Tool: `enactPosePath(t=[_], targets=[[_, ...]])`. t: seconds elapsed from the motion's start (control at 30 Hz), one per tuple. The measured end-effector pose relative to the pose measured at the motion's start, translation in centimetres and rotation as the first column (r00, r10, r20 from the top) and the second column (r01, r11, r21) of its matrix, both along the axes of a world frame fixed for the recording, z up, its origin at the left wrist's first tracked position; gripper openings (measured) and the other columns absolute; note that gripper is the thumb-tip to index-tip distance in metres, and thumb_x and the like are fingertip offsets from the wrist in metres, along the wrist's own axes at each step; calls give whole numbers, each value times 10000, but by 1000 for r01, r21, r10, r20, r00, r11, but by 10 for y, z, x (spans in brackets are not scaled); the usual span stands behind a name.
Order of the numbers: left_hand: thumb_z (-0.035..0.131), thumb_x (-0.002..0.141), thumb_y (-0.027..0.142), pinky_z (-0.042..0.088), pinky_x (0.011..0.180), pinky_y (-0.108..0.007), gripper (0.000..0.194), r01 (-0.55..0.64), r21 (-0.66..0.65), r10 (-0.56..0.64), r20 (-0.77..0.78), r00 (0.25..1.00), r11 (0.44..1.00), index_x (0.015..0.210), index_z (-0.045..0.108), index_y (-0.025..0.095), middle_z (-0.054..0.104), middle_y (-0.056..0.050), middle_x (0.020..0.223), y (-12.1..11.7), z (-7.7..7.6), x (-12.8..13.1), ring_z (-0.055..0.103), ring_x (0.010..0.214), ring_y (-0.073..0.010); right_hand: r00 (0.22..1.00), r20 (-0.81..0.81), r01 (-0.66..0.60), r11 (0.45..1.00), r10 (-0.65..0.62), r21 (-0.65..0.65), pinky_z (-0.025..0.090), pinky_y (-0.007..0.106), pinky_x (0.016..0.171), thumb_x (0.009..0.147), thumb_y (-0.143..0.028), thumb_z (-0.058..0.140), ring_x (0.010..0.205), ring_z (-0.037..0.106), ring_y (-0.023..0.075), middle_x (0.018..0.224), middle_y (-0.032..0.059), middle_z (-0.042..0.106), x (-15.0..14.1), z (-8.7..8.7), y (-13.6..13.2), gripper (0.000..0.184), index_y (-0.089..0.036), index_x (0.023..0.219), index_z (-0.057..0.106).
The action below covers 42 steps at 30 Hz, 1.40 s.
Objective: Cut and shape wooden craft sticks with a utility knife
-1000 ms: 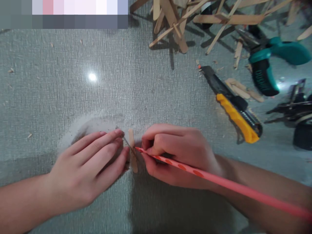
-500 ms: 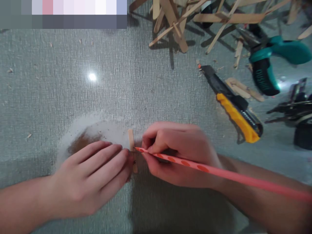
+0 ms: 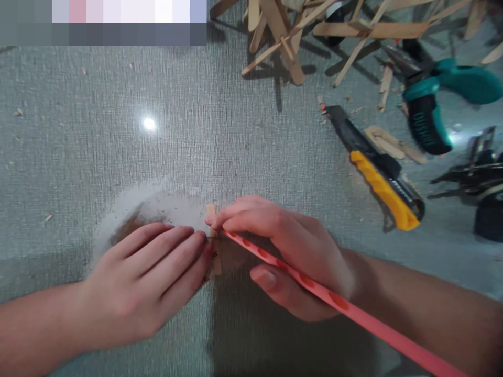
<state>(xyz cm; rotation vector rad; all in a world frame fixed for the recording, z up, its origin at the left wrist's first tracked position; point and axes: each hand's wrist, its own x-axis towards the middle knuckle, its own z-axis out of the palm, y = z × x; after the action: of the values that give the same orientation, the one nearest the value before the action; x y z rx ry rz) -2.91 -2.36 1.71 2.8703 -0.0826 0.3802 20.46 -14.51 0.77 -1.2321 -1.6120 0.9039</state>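
Holding the spotted pencil (image 3: 338, 301): my right hand (image 3: 296, 251) has it lying along the fingers, with the thumb standing away, so the hold looks loose; two fingertips reach the far part of the craft stick (image 3: 217, 265), and the pencil tip is hidden.
My left hand (image 3: 145, 285): its fingers lie together, bent, tips at the stick's left edge; I cannot tell whether they grip something or only press.
Craft stick: it lies on the worktop (image 3: 98, 131) between my hands, running away from me, partly covered.
Dark mark (image 3: 215, 255): small, on the near half; too blurred to say whether it is pencil.
Crossed sticks (image 3: 389, 30): several sit together at the far right, some apparently joined, so I judge that assembly partly done.
Offcuts (image 3: 389, 149): they lie beside the utility knife (image 3: 384, 190), near the pliers (image 3: 426, 89); some cutting seems finished.
Stage of this stick: loose, well apart from the crossed ones; I see no completed line, so marking looks underway and joining undone.
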Motion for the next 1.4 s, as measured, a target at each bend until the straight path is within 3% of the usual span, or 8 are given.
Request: enactPosePath(t=[0.13, 0.53, 1.4], targets=[[746, 985, 251, 576, 893, -405, 264, -13, -3, 13, -5, 1000, 1000, 1207, 727, 110, 779, -70, 1247, 0, 2, -1, 740, 1071, -253, 997, -70, 17, 1000, -16, 17, 627, 441, 897, 1106, -454, 460, 992, 740, 259, 910, 71, 701, 1, -3, 0, 317, -182, 1228, 568], [748, 983, 230, 553, 855, -422, 218, -1, -50, 2, 16, 1000, 999, 1150, 720, 93, 782, -84, 1191, 0, 0, 2, 702, 983, -251, 994, -88, 64, 996, -70, -67, 627, 416, 926, 1118, -463, 435, 1018, 752, 238, 931, 67, 723, 1, 0, -3, 324, -210, 1215, 613], [664, 1043, 238, 527, 844, -422, 182, 1, -60, -2, -17, 1000, 998, 1157, 734, 116, 782, -64, 1160, 0, 3, 6, 686, 988, -243, 986, -155, 48, 995, -61, -89, 599, 389, 913, 1110, -466, 459, 1013, 739, 228, 962, 84, 743, 1, -2, -1, 329, -186, 1109, 634]])
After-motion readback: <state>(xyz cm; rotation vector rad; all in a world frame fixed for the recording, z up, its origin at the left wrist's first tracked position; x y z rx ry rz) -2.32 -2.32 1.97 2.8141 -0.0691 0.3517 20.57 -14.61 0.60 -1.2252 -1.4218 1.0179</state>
